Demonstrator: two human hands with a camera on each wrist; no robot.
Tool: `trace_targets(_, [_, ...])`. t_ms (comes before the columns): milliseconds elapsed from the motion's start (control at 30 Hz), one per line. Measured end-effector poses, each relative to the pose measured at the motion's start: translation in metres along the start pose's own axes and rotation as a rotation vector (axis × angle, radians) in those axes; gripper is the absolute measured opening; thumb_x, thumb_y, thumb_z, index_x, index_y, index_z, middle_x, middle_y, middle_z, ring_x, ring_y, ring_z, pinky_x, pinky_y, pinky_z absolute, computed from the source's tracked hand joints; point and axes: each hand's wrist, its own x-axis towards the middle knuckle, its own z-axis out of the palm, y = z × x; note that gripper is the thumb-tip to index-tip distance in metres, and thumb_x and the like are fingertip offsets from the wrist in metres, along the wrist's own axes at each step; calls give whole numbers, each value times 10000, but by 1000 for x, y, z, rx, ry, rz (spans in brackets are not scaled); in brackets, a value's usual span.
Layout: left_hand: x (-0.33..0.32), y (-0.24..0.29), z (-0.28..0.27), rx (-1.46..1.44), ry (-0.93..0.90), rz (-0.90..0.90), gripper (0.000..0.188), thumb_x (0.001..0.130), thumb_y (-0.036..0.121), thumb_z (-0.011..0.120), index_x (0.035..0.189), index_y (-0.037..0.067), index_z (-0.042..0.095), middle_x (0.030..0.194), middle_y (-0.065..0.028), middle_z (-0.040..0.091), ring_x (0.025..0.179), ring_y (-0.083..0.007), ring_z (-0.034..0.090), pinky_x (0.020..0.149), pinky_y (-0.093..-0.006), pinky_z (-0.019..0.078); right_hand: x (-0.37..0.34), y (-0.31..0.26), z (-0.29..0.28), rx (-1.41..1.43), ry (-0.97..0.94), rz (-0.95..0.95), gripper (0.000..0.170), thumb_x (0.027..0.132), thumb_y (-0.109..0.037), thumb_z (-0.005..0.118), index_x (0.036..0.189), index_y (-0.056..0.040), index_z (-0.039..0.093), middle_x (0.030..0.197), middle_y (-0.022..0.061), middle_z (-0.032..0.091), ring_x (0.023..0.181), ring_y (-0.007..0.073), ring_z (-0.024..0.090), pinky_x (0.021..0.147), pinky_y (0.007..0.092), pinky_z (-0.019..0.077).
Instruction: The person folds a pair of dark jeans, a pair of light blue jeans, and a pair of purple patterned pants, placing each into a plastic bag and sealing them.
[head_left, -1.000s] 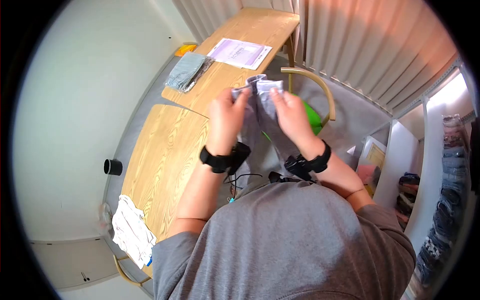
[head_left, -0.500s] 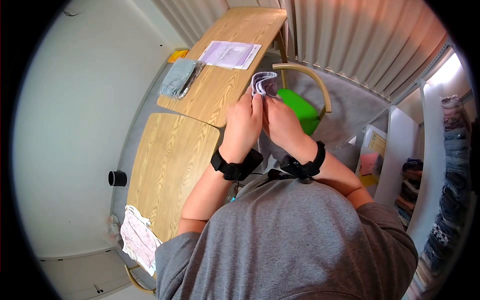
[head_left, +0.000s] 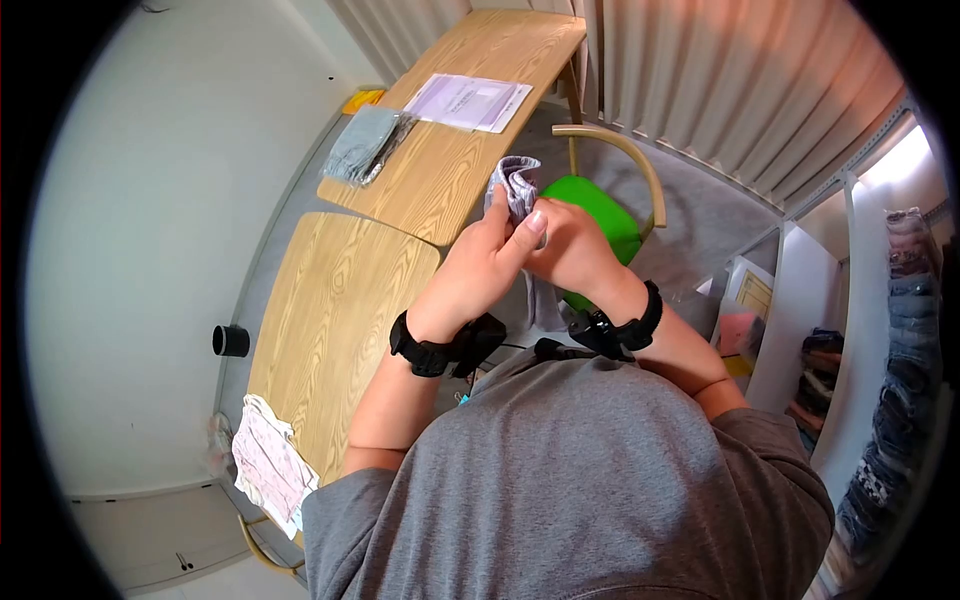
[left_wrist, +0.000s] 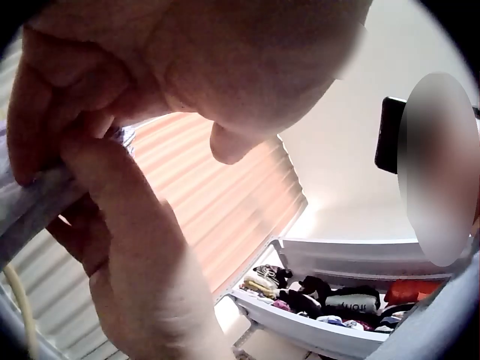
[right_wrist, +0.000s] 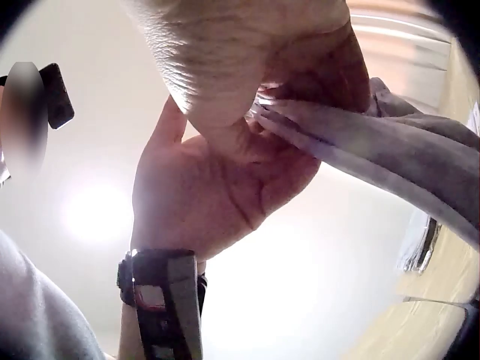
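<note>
Greyish-purple trousers point(head_left: 515, 180) are bunched at the top, the waistband folded into several layers, and a length of the cloth hangs below the hands. My left hand point(head_left: 470, 270) holds the folded part from the left side, its thumb lying across toward the other hand. From the right, my right hand point(head_left: 575, 245) grips the same bundle just under the waistband. In the right wrist view, the cloth point(right_wrist: 375, 150) runs out from between the fingers of both hands. The left wrist view shows a strip of it point(left_wrist: 37, 199) at the left edge.
Two wooden tables point(head_left: 330, 300) stand ahead and left, bearing a bagged grey garment point(head_left: 362, 145), a purple-white packet point(head_left: 468, 102) and a light patterned garment point(head_left: 270, 455). A green-seated chair point(head_left: 590, 210) is beyond the hands. Shelves with folded clothes point(head_left: 890, 400) stand at right.
The hands have come together from holding the waistband spread apart, and the waistband is now folded up. Since half a second ago, the left thumb has shifted across the bundle.
</note>
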Motion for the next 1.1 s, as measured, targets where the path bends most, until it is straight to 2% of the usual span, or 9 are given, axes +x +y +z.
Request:
trace_targets(267, [-8,-10,2,-73,-58,13,788,917,411,509,1337,-173,186,936,-235,623,867,-261,624,742,-329,478,-3,5,-2,71,-112,107,173,754,-165,620,846,-25,574,758,182,610,718,361,596,615,400,477])
trace_targets(533, [-3,0,-36,174,-18,-20,612,784,219,703,1303,24,442,1012,-125,633,955,-235,614,809,-323,481,-4,24,-8,374,-158,317,194,856,-142,515,907,23,605,742,143,625,655,183,585,623,337,468])
trace_targets(600, [7,-7,-39,289,64,110,587,742,223,736,1254,69,496,999,-99,632,988,-240,602,821,-334,482,-4,20,-11,483,-164,327,194,858,-136,515,926,21,608,745,105,634,676,139,574,648,310,471])
trace_targets(667, [15,-7,-34,310,113,552,560,722,251,754,1201,63,533,984,-89,630,956,-247,599,781,-358,485,-4,22,-11,549,-187,251,186,859,-123,515,925,24,609,756,71,639,698,118,571,665,291,473])
trace_targets(733, [17,-14,-27,198,63,491,523,723,281,758,1141,44,552,969,-118,632,914,-270,609,740,-371,481,-4,16,-11,600,-161,236,183,854,-122,521,927,22,608,746,89,634,685,122,569,653,301,471])
trace_targets(800, [19,-18,-26,234,-110,137,496,732,289,753,1102,25,556,915,-150,630,853,-273,623,715,-365,486,-5,13,-13,650,-124,228,181,850,-121,527,929,20,606,737,107,629,673,126,568,642,311,469])
trace_targets(933, [25,-10,-28,298,-53,100,334,778,240,716,966,-9,597,768,-160,618,696,-213,597,638,-326,471,-3,23,-23,304,-105,183,157,817,-124,566,898,10,579,717,127,586,664,160,560,641,312,455])
trace_targets(967, [31,-23,-30,306,-16,142,258,780,182,723,914,-5,605,704,-53,572,688,-101,509,637,-271,443,-4,26,-25,171,-122,198,151,808,-116,578,883,14,561,711,105,557,704,126,545,665,287,448])
trace_targets(1100, [38,2,-48,386,56,241,218,777,83,700,923,-25,581,728,-57,573,688,-96,501,652,-266,450,-7,36,-29,185,39,185,119,774,-66,606,863,0,561,773,109,602,730,147,588,687,285,467])
